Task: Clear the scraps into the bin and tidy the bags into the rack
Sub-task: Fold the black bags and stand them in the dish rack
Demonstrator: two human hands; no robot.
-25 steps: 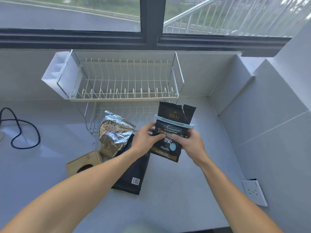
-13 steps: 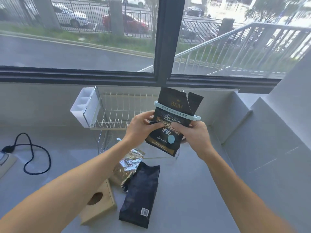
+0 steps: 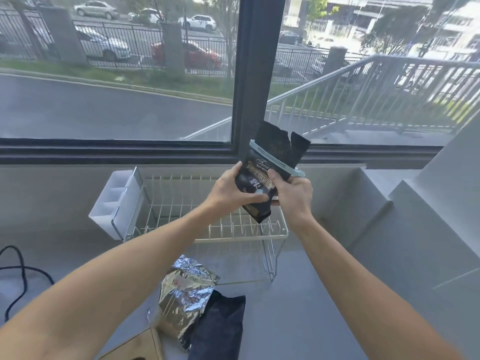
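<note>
A black coffee bag (image 3: 262,175) with gold lettering and a pale blue clip across its torn top hangs tilted above the right end of the white wire rack (image 3: 241,233). My left hand (image 3: 228,190) grips its left side and my right hand (image 3: 293,196) grips its right side, just under the clip. On the counter in front of the rack lie a crumpled silver foil bag (image 3: 184,294) and a flat black bag (image 3: 220,326), touching each other. No bin is in view.
A white cutlery caddy (image 3: 111,203) hangs on the rack's left end. A wooden box (image 3: 135,346) sits at the bottom edge beside the foil bag. A black cable (image 3: 18,271) loops at the left. Grey stepped wall (image 3: 405,229) closes in on the right.
Both hands have lifted the clipped bag up from the counter and carried it over the rack's right end. The view has tilted up toward the window.
</note>
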